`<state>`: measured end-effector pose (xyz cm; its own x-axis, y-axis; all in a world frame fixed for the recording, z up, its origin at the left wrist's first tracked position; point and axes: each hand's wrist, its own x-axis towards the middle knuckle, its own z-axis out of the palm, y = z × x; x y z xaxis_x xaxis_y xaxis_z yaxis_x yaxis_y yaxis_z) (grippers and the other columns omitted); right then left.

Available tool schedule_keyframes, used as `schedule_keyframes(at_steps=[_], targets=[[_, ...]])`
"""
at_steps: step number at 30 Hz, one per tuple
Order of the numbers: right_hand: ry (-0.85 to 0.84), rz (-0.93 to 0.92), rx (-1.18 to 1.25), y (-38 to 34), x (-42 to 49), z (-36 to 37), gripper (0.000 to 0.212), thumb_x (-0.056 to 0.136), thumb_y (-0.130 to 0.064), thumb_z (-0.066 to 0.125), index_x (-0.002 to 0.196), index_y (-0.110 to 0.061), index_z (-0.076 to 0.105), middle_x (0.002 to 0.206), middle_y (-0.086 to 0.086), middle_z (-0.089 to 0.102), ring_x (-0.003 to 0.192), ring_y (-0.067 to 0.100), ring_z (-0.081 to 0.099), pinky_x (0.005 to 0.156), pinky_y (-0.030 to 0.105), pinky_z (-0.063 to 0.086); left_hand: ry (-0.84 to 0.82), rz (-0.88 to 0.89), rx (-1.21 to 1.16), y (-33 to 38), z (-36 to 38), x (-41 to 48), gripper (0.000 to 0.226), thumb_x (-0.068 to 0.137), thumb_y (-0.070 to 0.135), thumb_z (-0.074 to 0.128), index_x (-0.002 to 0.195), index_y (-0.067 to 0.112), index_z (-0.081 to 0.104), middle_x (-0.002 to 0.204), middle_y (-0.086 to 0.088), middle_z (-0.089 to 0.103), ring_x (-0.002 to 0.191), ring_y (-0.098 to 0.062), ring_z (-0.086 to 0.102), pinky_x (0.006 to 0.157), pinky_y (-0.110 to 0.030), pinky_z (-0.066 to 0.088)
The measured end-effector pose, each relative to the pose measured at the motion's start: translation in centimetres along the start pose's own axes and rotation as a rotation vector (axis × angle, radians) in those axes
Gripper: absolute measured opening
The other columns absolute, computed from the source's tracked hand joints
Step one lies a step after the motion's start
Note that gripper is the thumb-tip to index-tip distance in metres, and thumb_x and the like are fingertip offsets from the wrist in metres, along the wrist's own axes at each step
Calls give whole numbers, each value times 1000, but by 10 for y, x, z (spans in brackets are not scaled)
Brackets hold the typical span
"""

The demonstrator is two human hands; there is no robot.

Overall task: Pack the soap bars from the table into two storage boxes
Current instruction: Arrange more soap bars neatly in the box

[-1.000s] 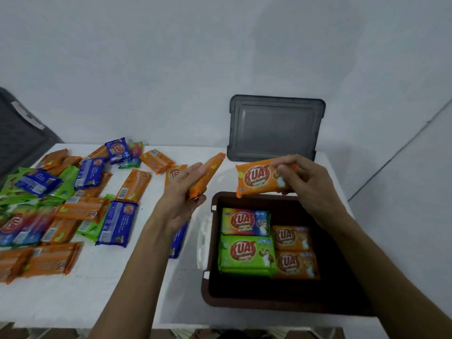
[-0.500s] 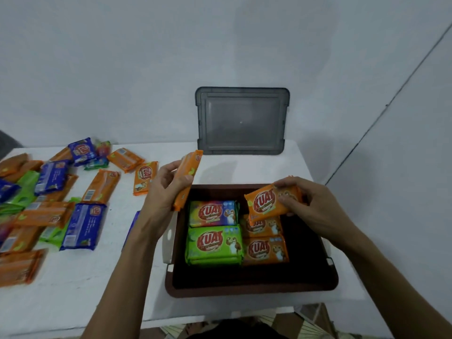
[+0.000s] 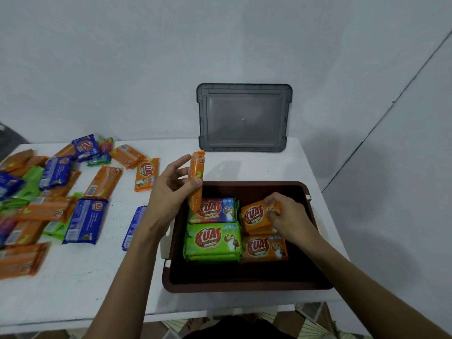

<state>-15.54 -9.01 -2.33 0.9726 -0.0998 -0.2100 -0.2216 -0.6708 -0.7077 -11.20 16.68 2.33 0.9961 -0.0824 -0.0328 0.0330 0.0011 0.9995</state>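
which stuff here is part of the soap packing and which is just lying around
Job: brown box, packed bars, loose bars on the table, left hand holding upright orange bar, right hand holding tilted orange bar in the box.
Lying about: grey lid, propped up behind the box.

left-edge soap bars (image 3: 14, 260): cut by frame, blurred | blue bar (image 3: 133, 225): half hidden behind left forearm (image 3: 137, 253) | orange bar (image 3: 254, 216): corner covered by right hand (image 3: 291, 221) | dark object (image 3: 7, 140): cropped at far left, unidentifiable
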Motion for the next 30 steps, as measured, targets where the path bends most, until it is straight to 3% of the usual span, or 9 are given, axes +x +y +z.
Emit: schedule_keyframes(at_steps=[5,10,13,17,20,23,25,27,30], targets=[[61,-65,-309,-2,-4,6,14,97,-12,47,106,-23,49,95,3,64,78,18,63,64,36,58,-24,-20,7,0,-3,2,67,72,34,70,135,34,49,117,-3,63,99,-16,67,68,-23,56],[-34,1,-429,-7,-4,10,16,99,-12,44,114,-14,48,105,10,64,88,27,66,72,37,58,-45,-19,26,-2,-2,0,71,71,32,72,135,43,45,119,-6,61,100,-17,67,74,-27,58],[-71,23,-424,-8,-1,9,14,99,-12,46,112,-12,51,107,11,64,91,27,66,76,38,58,-76,-23,-6,-2,-1,-2,75,73,23,74,135,48,42,117,-9,60,98,-19,69,82,-37,58],[-87,31,-405,-8,-3,5,15,98,-14,46,111,-14,55,105,9,65,90,27,67,78,42,59,-163,4,-40,-2,-2,-2,64,74,8,76,129,32,53,108,-7,63,100,-29,68,86,-49,56],[121,-108,-365,-12,-8,1,16,99,-17,45,105,-15,59,91,4,67,79,19,65,69,37,56,-217,-3,-48,-1,-2,-3,60,71,4,76,122,23,54,109,-3,65,102,-29,67,85,-48,56],[207,-198,-47,-30,-16,-7,16,98,-23,51,111,-21,60,91,-6,67,83,7,66,72,25,56,-275,-2,-38,1,0,-6,56,70,2,76,115,26,52,123,-2,62,109,-28,63,84,-44,57],[17,-124,368,-45,-21,-10,20,98,-27,54,118,-29,58,101,-5,69,92,8,69,81,27,58,-311,9,-45,1,1,-7,56,71,-1,76,112,27,50,126,-1,60,112,-27,61,85,-43,57],[-142,-52,705,-56,-25,-8,25,97,-22,57,121,-28,58,109,7,69,98,17,71,82,34,59,-338,19,-34,-1,3,-7,54,72,0,78,107,27,47,125,-1,59,113,-26,61,85,-42,57],[-169,-2,988,-64,-25,-6,28,92,-8,61,119,-16,62,112,19,67,96,23,71,74,31,58,-367,42,23,0,4,-8,53,72,4,78,104,31,45,123,1,58,112,-25,61,84,-42,57]])
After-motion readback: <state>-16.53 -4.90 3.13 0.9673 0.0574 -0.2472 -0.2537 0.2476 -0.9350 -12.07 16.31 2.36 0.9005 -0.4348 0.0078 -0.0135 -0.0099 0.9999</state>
